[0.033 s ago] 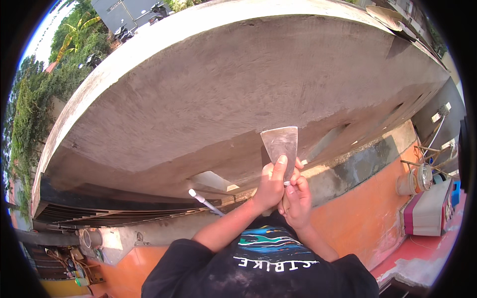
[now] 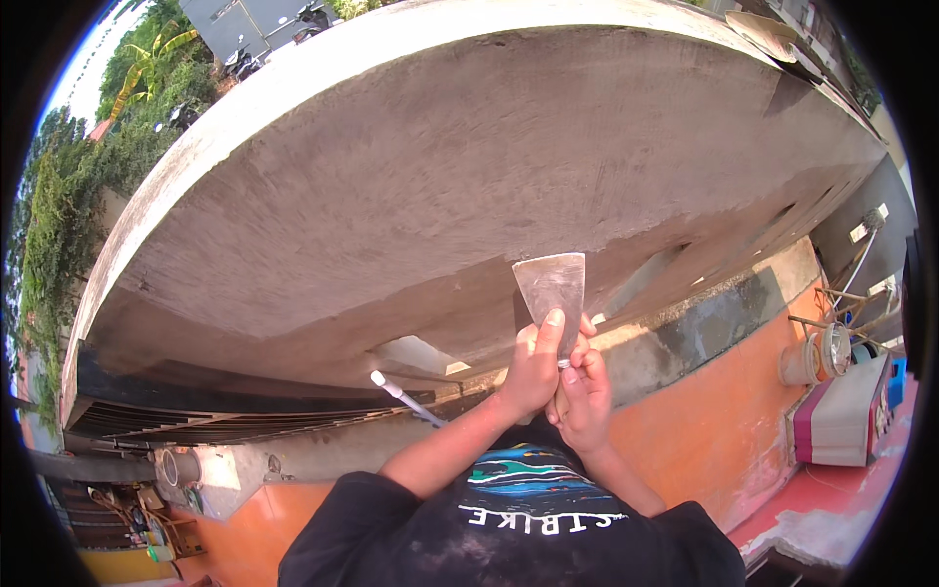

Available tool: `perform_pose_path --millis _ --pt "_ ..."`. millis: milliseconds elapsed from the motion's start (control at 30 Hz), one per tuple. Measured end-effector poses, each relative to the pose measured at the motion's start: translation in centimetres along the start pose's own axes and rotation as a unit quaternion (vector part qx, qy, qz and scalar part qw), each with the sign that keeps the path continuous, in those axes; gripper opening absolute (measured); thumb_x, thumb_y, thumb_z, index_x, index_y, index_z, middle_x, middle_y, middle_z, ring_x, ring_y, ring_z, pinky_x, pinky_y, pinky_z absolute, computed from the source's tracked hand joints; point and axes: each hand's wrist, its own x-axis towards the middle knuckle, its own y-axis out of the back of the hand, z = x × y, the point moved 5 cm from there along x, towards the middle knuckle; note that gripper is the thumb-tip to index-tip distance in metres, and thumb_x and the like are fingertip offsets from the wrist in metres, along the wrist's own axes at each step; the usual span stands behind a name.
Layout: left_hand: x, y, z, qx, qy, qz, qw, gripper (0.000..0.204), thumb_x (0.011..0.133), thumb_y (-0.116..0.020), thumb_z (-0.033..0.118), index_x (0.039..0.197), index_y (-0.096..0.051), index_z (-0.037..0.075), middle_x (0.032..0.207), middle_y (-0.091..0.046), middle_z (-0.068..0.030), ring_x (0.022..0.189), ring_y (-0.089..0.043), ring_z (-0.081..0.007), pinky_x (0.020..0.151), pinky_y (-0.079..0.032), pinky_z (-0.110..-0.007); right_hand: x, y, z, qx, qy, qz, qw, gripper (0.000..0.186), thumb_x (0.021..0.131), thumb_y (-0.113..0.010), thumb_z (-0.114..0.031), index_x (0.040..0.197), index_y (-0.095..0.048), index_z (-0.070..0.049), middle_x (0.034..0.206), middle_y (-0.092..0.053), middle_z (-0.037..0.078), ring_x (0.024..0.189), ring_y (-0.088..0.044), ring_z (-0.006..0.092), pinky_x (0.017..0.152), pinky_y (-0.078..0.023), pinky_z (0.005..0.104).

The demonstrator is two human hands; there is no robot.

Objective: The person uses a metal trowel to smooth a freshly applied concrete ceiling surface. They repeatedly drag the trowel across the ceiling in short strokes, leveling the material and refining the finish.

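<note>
A wide metal scraper (image 2: pixel 551 284) with a wooden handle lies against the grey plastered wall (image 2: pixel 489 137), its blade edge on the surface where the lighter area meets a darker band. My left hand (image 2: pixel 531 372) grips the base of the blade, thumb pressed on the metal. My right hand (image 2: pixel 587 401) is closed round the handle just below, beside my left.
A pale top ledge (image 2: pixel 196 161) runs along the wall. A white pipe (image 2: pixel 396 391) stands behind my left forearm. Below are an orange surface (image 2: pixel 694 421), buckets (image 2: pixel 797 367) and a striped box (image 2: pixel 836 421) at right. Trees and parked motorbikes show beyond the ledge.
The scraper blade and my hands have shifted very slightly downward. My grip looks the same.
</note>
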Motion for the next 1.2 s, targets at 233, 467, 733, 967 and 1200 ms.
perform_pose_path --millis 233,467,733,967,1200 --pt "1.4 0.9 4.7 0.016 -0.06 -0.01 0.998 0.052 0.106 -0.03 0.042 0.099 -0.057 -0.001 0.066 -0.052 0.0007 0.056 -0.046 -0.0062 0.051 -0.04 -0.023 3.0 -2.6 -0.6 -0.047 0.057 -0.026 0.997 0.017 0.1 -0.052 -0.019 0.105 -0.04 -0.009 0.076 -0.055 0.004 0.045 -0.044 0.0053 0.04 -0.038 0.0204" --pt "0.9 0.2 4.8 0.013 -0.027 -0.03 0.999 0.052 0.107 -0.029 0.041 0.098 -0.06 0.0 0.067 -0.053 0.0004 0.061 -0.049 -0.0072 0.056 -0.043 -0.024 2.3 -2.8 -1.3 0.027 0.048 -0.045 0.997 0.01 0.102 -0.047 -0.015 0.106 -0.039 -0.01 0.078 -0.053 0.006 0.049 -0.045 0.0071 0.042 -0.037 0.0218" --pt "-0.9 2.0 -1.7 -0.011 0.035 -0.001 0.999 0.047 0.107 -0.032 0.039 0.102 -0.059 0.0 0.068 -0.051 0.0006 0.065 -0.048 -0.0077 0.064 -0.043 -0.026 -0.6 0.2 3.4 0.012 -0.016 0.016 1.0 0.005 0.104 -0.042 -0.013 0.106 -0.037 -0.011 0.071 -0.052 0.005 0.042 -0.041 0.007 0.039 -0.034 0.0215" --pt "1.2 1.0 4.5 0.019 -0.011 -0.022 1.0 0.054 0.106 -0.03 0.045 0.1 -0.059 -0.001 0.067 -0.052 0.0016 0.059 -0.049 -0.0063 0.053 -0.042 -0.024 3.1 -3.2 -0.1 -0.032 0.055 -0.028 0.998 0.023 0.1 -0.052 -0.028 0.106 -0.037 -0.012 0.084 -0.055 0.007 0.047 -0.047 0.0063 0.038 -0.037 0.02" --pt "2.2 -1.1 9.1 0.024 -0.079 -0.079 0.993 0.054 0.107 -0.031 0.045 0.099 -0.06 0.0 0.065 -0.049 0.0033 0.06 -0.046 -0.0045 0.055 -0.041 -0.022 3.9 -4.5 -4.0 0.007 0.109 -0.041 0.993 0.011 0.1 -0.047 -0.013 0.107 -0.039 -0.01 0.079 -0.054 0.006 0.047 -0.044 0.0055 0.042 -0.037 0.0203"
